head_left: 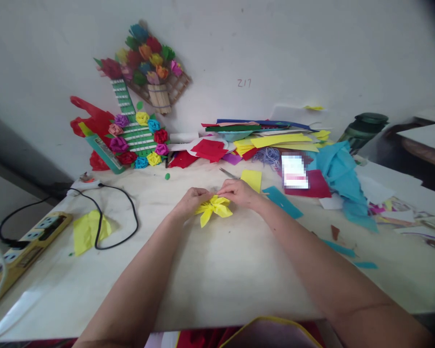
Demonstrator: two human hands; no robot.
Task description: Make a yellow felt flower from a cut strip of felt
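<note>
A yellow paper flower [213, 209] with pointed petals is held between both hands just above the tabletop. My left hand [192, 202] pinches its left side, fingers closed. My right hand [241, 192] grips the upper right edge of a petal between thumb and fingers. The fingertips partly cover the flower's far side. Just beyond my right hand lie scissors [229, 173], their blades pointing left, and a yellow paper piece [252, 180]. A blue paper piece [283, 202] rests to the right of that hand.
Stacked coloured paper [271, 137] lines the wall, with a phone [295, 171] at its front. Crumpled blue paper [342, 174] and a dark green bottle [364, 130] are at right. Left are a power strip [31, 249], black cable [136, 212], glue bottle [103, 152] and paper-flower guitar [139, 137].
</note>
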